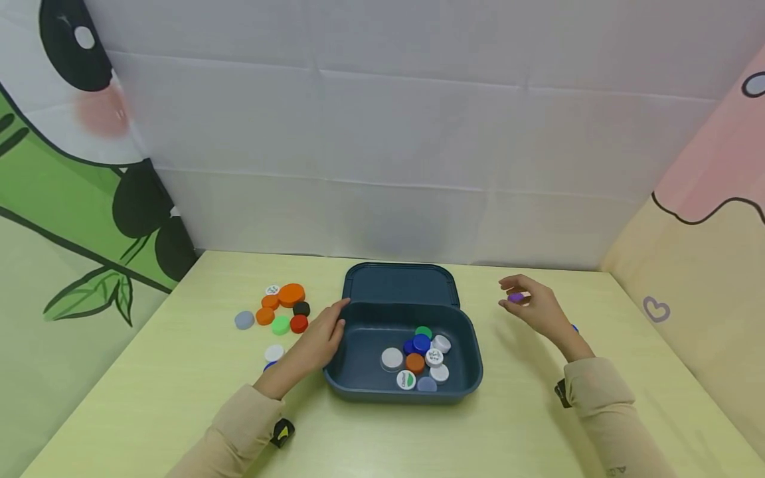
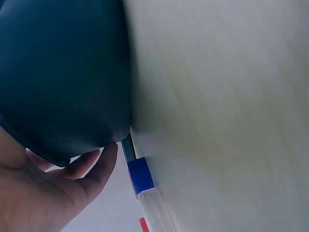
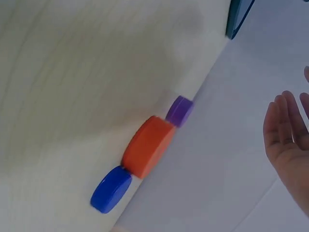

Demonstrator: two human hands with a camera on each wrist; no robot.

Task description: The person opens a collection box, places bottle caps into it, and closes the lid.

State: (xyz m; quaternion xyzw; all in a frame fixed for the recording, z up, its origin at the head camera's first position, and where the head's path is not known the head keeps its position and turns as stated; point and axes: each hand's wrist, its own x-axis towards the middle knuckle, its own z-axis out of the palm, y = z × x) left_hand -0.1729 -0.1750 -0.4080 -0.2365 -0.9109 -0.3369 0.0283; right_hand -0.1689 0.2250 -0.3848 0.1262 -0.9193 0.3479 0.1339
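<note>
My right hand apparently pinches purple cap, fingertips partly hidden; box, left of pinch, held by my left hand. Loose pinch could drop cap; hard shove could skid box.

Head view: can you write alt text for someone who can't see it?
A person's left hand holds the left rim of a dark blue box containing bottle caps, while the right hand hovers right of the box, a purple cap showing between thumb and fingers; whether it is gripped is unclear. More caps lie on the pale table left of the box.
</note>
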